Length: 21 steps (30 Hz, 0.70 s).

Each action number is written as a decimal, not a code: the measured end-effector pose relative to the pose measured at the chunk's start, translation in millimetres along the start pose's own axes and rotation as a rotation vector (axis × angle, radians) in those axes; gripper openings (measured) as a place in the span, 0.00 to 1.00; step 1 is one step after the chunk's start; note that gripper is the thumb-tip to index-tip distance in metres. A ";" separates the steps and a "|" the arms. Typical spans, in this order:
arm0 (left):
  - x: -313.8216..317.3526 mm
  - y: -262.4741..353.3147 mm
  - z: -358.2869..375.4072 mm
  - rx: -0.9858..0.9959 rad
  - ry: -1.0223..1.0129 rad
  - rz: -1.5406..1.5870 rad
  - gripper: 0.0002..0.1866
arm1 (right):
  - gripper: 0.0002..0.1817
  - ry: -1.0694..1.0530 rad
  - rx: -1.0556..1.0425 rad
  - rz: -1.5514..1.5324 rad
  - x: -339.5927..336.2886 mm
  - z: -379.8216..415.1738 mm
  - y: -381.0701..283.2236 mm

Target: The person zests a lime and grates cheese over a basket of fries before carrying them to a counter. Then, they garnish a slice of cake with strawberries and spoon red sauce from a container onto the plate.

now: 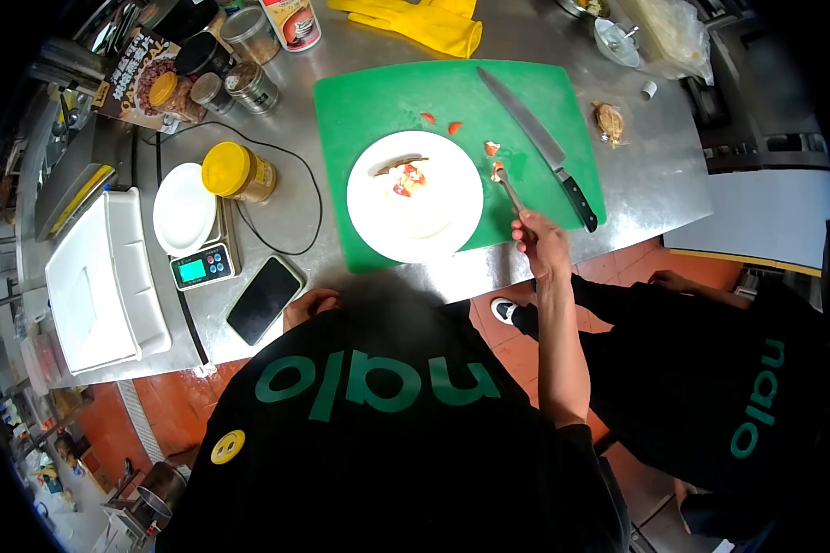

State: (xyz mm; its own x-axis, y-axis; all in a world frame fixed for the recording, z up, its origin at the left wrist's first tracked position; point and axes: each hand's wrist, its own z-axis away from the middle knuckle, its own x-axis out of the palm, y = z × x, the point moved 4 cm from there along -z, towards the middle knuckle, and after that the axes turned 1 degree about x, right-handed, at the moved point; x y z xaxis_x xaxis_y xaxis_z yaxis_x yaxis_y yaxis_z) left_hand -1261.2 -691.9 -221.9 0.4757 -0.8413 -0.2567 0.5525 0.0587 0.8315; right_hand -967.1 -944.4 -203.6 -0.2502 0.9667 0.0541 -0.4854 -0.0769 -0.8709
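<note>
My right hand (544, 246) is closed round the handle of a fork (511, 194), whose tip is at a small red-and-white piece of food on the green cutting board (378, 101). A white plate (415, 226) lies on the board's near left part, with red and pale food (408, 180) and a brown strip on it. Two more red pieces (455, 128) lie beyond the plate. To the right of the fork rests a large knife (535, 129) with a black handle. My left hand (312, 307) is at the table's near edge beside a phone (266, 300), partly hidden by my body; its fingers look curled.
Left of the board are a yellow-lidded jar (238, 172), a scale (203, 265) with a white dish (184, 210), and a white bin (111, 286). Yellow gloves (424, 26) lie beyond the board. Another person (701, 369) in black stands at the right.
</note>
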 end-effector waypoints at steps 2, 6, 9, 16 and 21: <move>0.4 6.2 2.1 0.012 0.017 -0.016 0.09 | 0.12 -0.068 0.223 -0.154 -1.8 -8.7 11.6; -0.1 4.9 2.5 0.000 0.028 -0.020 0.09 | 0.12 -0.082 0.260 -0.178 3.6 -1.0 6.6; -0.1 2.7 1.9 -0.024 0.027 0.004 0.09 | 0.13 -0.060 0.271 -0.119 0.2 21.4 -6.4; 1.4 2.7 0.7 -0.003 0.037 -0.039 0.09 | 0.12 0.070 -0.353 0.565 18.3 73.9 -41.8; -1.6 3.9 1.0 0.029 0.024 -0.020 0.10 | 0.16 -0.053 -0.865 1.000 86.6 84.8 -58.8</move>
State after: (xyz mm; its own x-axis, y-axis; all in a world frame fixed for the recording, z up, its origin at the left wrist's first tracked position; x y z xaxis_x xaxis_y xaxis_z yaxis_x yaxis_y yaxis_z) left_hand -1260.5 -690.9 -217.8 0.4813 -0.8291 -0.2844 0.5422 0.0267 0.8398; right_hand -1031.3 -876.9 -106.3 -0.2268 0.5724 -0.7880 0.6093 -0.5478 -0.5733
